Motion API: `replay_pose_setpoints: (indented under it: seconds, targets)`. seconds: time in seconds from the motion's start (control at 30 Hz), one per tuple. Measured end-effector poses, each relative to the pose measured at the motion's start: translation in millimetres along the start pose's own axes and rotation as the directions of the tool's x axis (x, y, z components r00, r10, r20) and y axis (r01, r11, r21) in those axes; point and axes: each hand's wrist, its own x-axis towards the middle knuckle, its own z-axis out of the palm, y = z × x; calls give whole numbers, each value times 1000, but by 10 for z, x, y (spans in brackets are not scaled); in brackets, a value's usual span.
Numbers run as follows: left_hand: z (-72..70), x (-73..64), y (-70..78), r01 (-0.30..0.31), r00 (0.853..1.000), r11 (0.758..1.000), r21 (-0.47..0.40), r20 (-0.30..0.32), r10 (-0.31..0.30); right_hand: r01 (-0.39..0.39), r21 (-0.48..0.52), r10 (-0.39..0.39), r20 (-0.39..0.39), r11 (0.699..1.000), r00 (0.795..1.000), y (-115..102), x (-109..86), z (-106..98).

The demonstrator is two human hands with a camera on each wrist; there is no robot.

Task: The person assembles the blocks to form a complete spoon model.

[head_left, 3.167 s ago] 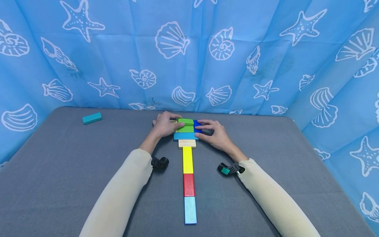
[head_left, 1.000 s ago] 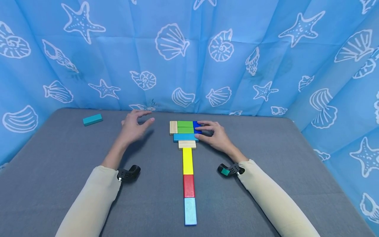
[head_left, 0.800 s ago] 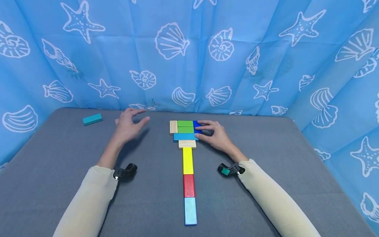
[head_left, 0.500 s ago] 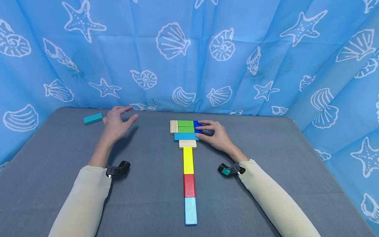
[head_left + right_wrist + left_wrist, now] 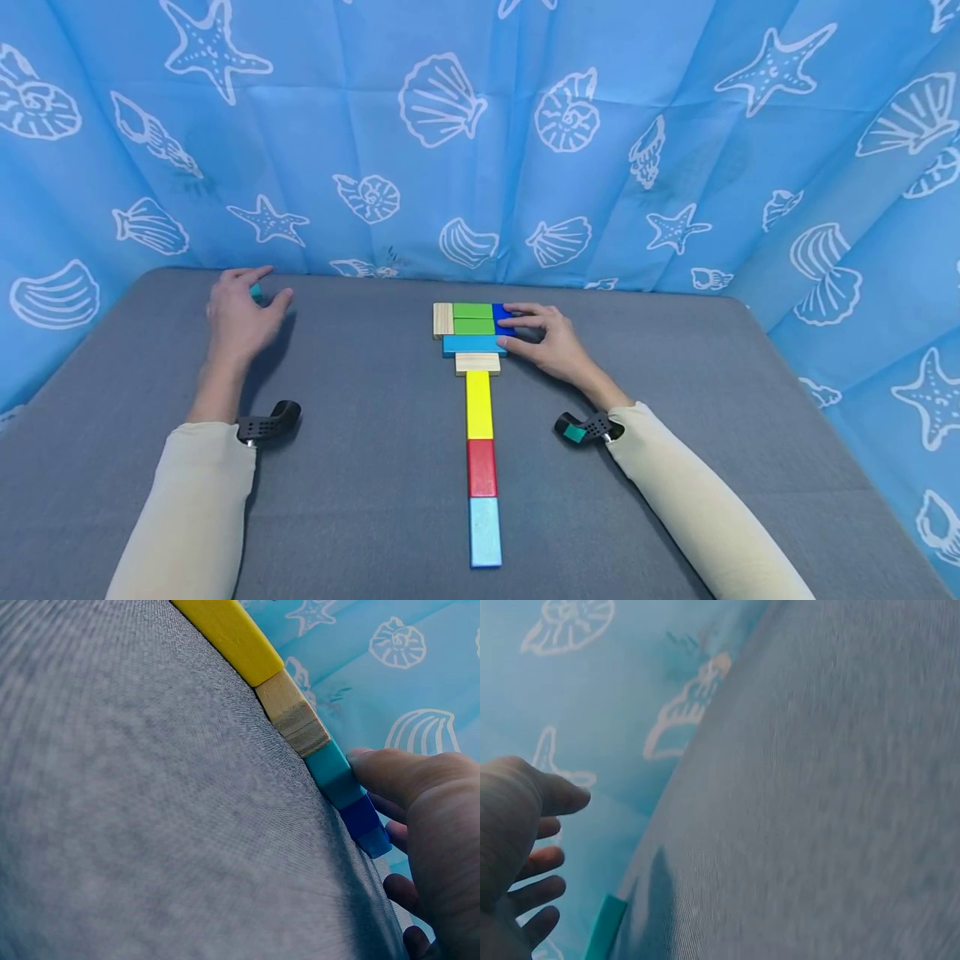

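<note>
My left hand (image 5: 236,321) hovers at the far left, thumb and fingers spread, over a teal wooden block (image 5: 256,292) that it mostly hides. In the left wrist view the block (image 5: 606,926) lies on the cloth below the fingertips. My right hand (image 5: 555,343) rests at the right side of the block layout. Its thumb touches the long blue block (image 5: 472,345), and its fingertips lie on the dark blue block (image 5: 361,816). Two green blocks (image 5: 472,318) lie side by side between that one and an upright-laid plain wood block (image 5: 442,319).
Below the blue block a plain wood block (image 5: 477,362), a yellow block (image 5: 478,406), a red block (image 5: 482,468) and a light blue block (image 5: 485,532) form a straight column on the grey cloth (image 5: 360,500). A blue shell-print curtain (image 5: 315,125) hangs behind the table.
My left hand set the raised green block down flat beside the other, let go, and moved left to the teal block. My right hand has stayed in place.
</note>
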Motion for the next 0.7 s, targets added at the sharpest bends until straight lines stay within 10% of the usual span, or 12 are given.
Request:
replay_pose_setpoints:
  seconds: [0.3, 0.7]
  targets:
    - [-14, -23, -232, 96, 993, 995, 26, -76, -93, -8, -6, 8, 1, 1000, 1000, -5, 3, -1]
    - [-6, -38, -439, 182, 983, 981, 60, 5, -183, -7, -8, 7, 4, 1000, 1000, 4, 7, 0]
